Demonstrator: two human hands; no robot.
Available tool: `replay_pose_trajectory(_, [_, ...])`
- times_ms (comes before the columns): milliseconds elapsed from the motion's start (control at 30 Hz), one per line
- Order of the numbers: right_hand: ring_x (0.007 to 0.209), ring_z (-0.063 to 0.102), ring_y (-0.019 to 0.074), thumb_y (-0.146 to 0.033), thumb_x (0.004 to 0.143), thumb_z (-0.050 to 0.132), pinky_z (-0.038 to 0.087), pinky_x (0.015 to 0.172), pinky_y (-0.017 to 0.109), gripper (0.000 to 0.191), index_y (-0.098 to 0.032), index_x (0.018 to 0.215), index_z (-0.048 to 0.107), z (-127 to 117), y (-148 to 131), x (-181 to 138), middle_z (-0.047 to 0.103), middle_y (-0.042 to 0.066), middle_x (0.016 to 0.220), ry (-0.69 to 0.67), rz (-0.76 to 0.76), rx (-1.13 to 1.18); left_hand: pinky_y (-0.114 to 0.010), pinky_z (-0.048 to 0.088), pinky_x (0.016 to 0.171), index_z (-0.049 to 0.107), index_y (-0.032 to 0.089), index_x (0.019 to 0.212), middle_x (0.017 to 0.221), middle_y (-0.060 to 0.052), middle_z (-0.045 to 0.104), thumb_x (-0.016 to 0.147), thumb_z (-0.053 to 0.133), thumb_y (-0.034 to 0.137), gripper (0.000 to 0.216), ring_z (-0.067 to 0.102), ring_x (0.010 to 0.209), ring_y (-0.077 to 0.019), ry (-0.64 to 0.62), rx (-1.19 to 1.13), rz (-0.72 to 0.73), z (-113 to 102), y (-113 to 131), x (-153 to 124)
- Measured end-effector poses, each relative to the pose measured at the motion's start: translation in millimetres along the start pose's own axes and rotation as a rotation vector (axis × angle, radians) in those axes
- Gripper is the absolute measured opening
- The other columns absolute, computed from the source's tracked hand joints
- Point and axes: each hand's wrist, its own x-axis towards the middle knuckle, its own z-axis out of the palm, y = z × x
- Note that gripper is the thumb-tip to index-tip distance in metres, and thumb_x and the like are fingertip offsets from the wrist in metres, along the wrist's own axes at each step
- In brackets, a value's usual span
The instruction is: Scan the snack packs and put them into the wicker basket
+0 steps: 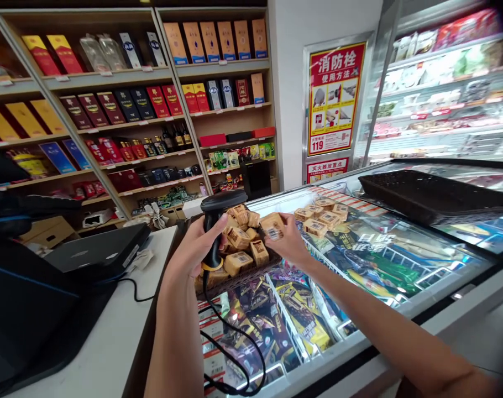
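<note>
My left hand (200,243) is wrapped round the handle of a black barcode scanner (222,202), its head over a dark woven basket (251,270). Several small tan packages (238,263) with barcode labels fill that basket. Between the fingers of my right hand (292,240) is a tan package (273,226), held at the basket's right side with its barcode showing. More packages of the same kind (321,214) lie in a group on the freezer's glass top, right of my right hand. From the scanner a black cable (235,327) hangs down in loops.
Beneath the basket is a glass-topped chest freezer (401,243) holding bagged goods. A black tray (438,193) rests on it at the right. On the left, a white counter (122,320) carries dark electronic equipment (98,249). Shelves of boxed goods (129,105) line the back wall.
</note>
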Motion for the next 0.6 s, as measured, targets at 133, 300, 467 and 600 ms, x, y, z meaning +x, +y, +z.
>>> replay_pose_trajectory(133, [0.118, 0.056, 0.0304, -0.029, 0.066, 0.071, 0.046, 0.105, 0.048, 0.064, -0.018, 0.126, 0.052, -37, 53, 15, 0.055, 0.014, 0.123, 0.246, 0.042, -0.159, -0.02, 0.037, 0.046, 0.051, 0.02, 0.083, 0.059, 0.004, 0.055, 0.068, 0.079, 0.064, 0.054, 0.052, 0.051, -0.0113, -0.05, 0.001, 0.008, 24, -7, 8])
replay_pose_trajectory(300, [0.104, 0.064, 0.0284, -0.031, 0.069, 0.072, 0.052, 0.094, 0.047, 0.056, -0.02, 0.121, 0.053, -50, 88, 17, 0.065, 0.011, 0.115, 0.317, -0.02, -0.138, -0.02, 0.036, 0.048, 0.053, 0.02, 0.085, 0.058, 0.004, 0.055, 0.073, 0.075, 0.063, 0.049, 0.052, 0.052, -0.0114, -0.202, 0.048, -0.033, 66, -21, 14])
replay_pose_trajectory(467, [0.109, 0.06, 0.0291, -0.028, 0.071, 0.071, 0.054, 0.09, 0.045, 0.048, -0.021, 0.115, 0.055, -52, 93, 19, 0.059, 0.012, 0.114, 0.364, -0.181, -0.163, -0.021, 0.036, 0.049, 0.052, 0.021, 0.086, 0.055, 0.006, 0.054, 0.076, 0.072, 0.062, 0.047, 0.05, 0.051, -0.0111, -0.291, 0.098, -0.064, 85, -28, 14])
replay_pose_trajectory(600, [0.106, 0.06, 0.0282, -0.028, 0.072, 0.07, 0.054, 0.089, 0.043, 0.046, -0.019, 0.115, 0.056, -55, 91, 19, 0.059, 0.012, 0.111, 0.372, -0.233, -0.195, -0.021, 0.037, 0.049, 0.052, 0.021, 0.088, 0.058, 0.007, 0.052, 0.073, 0.074, 0.061, 0.048, 0.049, 0.05, -0.0106, -0.294, 0.103, -0.079, 86, -29, 13])
